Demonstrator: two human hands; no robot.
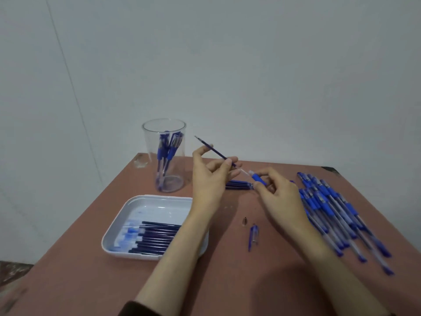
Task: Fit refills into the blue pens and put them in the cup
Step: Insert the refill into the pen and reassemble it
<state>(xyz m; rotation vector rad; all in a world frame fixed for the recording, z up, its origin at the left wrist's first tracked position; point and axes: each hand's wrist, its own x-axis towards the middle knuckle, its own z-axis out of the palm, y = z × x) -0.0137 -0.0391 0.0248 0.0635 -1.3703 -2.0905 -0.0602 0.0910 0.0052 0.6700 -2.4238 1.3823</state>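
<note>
My left hand (210, 176) pinches a dark blue refill (213, 148) that slants up to the left, tip in the air. Its lower end meets the mouth of a blue pen barrel (258, 178), which my right hand (279, 197) grips by the blue sleeve. Both hands hover above the table centre. A clear plastic cup (164, 153) at the back left holds several blue pens. Several refills lie in a white tray (118, 226) at the front left. A pile of blue pens (337, 213) lies at the right.
A small bundle of refills (239, 185) lies on the brown table (91, 281) under my hands. A blue pen cap (253, 237) and a small pen tip piece (245, 221) lie near the centre. A pale wall stands behind the table.
</note>
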